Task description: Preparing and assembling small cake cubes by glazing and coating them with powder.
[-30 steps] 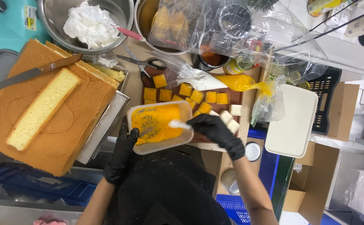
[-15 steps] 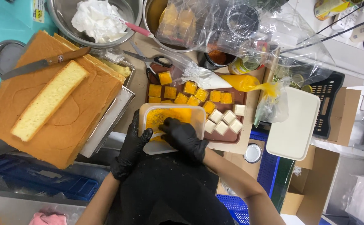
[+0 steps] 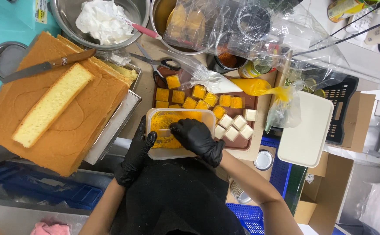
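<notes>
A clear rectangular plastic container [image 3: 208,115] with a yellow-orange layer inside sits at the table's near edge. My left hand [image 3: 137,153], in a black glove, grips its left side. My right hand [image 3: 198,138], also gloved, reaches into the container from the right, fingers closed on a small pale spatula [image 3: 163,131] pressed on the yellow layer. Just behind the container is a brown tray [image 3: 243,146] with several yellow-topped and pale cake cubes [image 3: 198,98].
A large sponge sheet [image 3: 72,130] with a cut strip [image 3: 50,104] and a knife [image 3: 46,65] lies left. Behind are a bowl of white cream [image 3: 105,19], scissors [image 3: 159,65] and a yellow piping bag [image 3: 255,86]. A white lid [image 3: 307,130] lies right.
My right hand has moved left from the container's right edge into the container, over the yellow layer. My left hand has stayed on the container's left side.
</notes>
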